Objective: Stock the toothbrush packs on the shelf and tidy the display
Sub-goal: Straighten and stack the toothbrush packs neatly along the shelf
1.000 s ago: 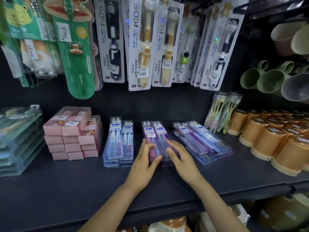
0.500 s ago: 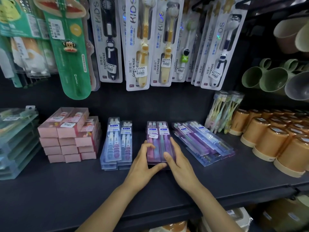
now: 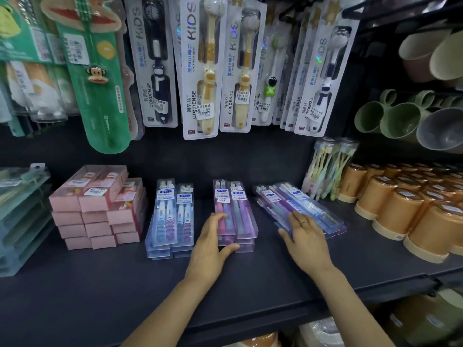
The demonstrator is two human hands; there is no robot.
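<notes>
Two hands on toothbrush packs: left hand fingers curled round the pink-purple stack (thumb at its front), right hand fingers flat atop the slanted stack.

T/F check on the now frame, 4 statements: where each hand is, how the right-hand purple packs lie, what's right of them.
1. The left hand holds the near end of the middle pink-purple pack stack. True.
2. The right hand is on that same stack. False: it touches the skewed purple packs to the right.
3. The skewed purple packs lie square to the shelf edge. False: they lie at an angle.
4. Orange cups stand right of them. True.
</notes>
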